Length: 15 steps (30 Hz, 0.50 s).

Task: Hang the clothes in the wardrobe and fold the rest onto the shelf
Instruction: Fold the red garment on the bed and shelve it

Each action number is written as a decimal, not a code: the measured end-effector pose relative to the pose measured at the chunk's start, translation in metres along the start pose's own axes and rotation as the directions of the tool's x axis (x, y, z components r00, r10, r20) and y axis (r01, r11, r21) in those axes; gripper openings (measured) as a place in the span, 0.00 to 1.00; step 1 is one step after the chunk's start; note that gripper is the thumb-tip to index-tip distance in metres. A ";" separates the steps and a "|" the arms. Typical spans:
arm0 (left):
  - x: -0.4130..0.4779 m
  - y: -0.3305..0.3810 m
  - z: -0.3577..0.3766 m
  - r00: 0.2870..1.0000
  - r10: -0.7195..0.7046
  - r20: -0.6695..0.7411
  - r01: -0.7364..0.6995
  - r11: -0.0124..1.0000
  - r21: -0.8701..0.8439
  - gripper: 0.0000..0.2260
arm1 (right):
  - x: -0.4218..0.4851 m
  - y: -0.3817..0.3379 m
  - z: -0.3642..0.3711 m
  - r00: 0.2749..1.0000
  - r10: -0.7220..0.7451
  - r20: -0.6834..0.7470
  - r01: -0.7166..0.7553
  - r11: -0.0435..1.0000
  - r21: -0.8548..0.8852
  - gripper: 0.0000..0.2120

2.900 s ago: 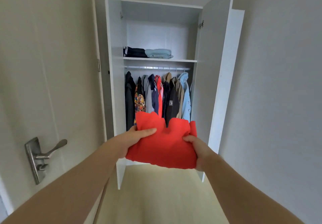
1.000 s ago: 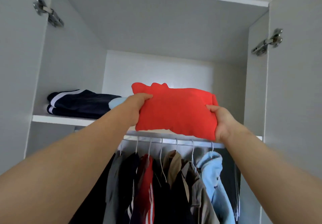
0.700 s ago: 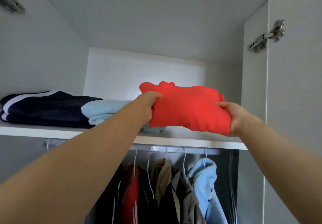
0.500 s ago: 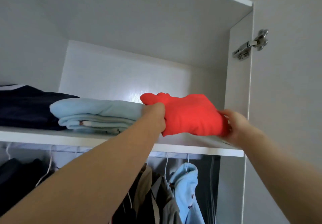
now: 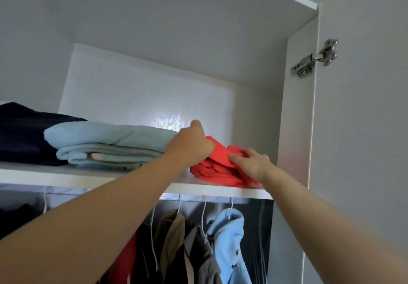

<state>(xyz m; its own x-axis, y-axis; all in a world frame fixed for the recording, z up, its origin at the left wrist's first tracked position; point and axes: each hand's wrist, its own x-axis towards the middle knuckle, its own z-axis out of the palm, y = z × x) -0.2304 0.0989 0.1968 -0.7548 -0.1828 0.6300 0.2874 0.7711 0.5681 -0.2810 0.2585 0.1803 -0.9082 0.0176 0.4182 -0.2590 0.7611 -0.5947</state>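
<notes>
As it lay shelved, the red garment (image 5: 217,170) was gripped by the left hand (image 5: 191,147). It was pinched by the right hand (image 5: 252,162).

This is a home, most likely a bedroom, seen at an open white wardrobe (image 5: 143,93). On its shelf (image 5: 44,177) lie a folded light blue garment (image 5: 106,142) and a dark garment (image 5: 22,133). Below, jackets (image 5: 194,250) hang on wire hangers (image 5: 204,210). A metal hinge (image 5: 313,59) carries the door (image 5: 364,129).

Both forearms are stretching upward; the left hand (image 5: 191,145) and right hand (image 5: 252,162) are gripping the red garment (image 5: 212,169) with curled fingers.
</notes>
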 end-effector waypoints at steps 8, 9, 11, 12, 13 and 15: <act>0.024 -0.064 -0.025 0.975 0.223 0.013 -0.183 0.765 0.617 0.20 | 0.001 -0.001 0.018 0.965 -0.249 0.077 0.253 0.966 -0.044 0.10; 0.026 -0.069 -0.024 0.977 0.205 0.054 -0.191 0.741 0.644 0.21 | 0.001 0.002 0.017 0.957 -0.278 0.078 0.272 0.959 0.079 0.09; 0.029 -0.075 -0.021 0.973 0.218 0.081 -0.215 0.714 0.666 0.20 | 0.003 0.009 0.015 0.956 -0.276 0.103 0.244 0.936 0.253 0.13; 0.030 -0.075 -0.020 0.970 0.227 0.087 -0.226 0.707 0.670 0.19 | 0.004 0.011 0.014 0.957 -0.264 0.123 0.221 0.933 0.285 0.14; 0.031 -0.074 -0.020 0.970 0.225 0.092 -0.228 0.709 0.667 0.18 | 0.006 0.012 0.012 0.956 -0.249 0.155 0.193 0.932 0.306 0.14; 0.030 -0.073 -0.022 0.975 0.194 0.106 -0.216 0.731 0.647 0.17 | 0.007 0.008 0.007 0.953 -0.188 0.239 0.091 0.926 0.365 0.10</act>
<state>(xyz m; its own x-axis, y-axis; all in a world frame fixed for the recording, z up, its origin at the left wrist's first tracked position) -0.2614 0.0240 0.1863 -0.7428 0.0362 0.6685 -0.0083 0.9980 -0.0633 -0.2919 0.2601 0.1741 -0.8950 -0.2810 0.3464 -0.4430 0.4697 -0.7636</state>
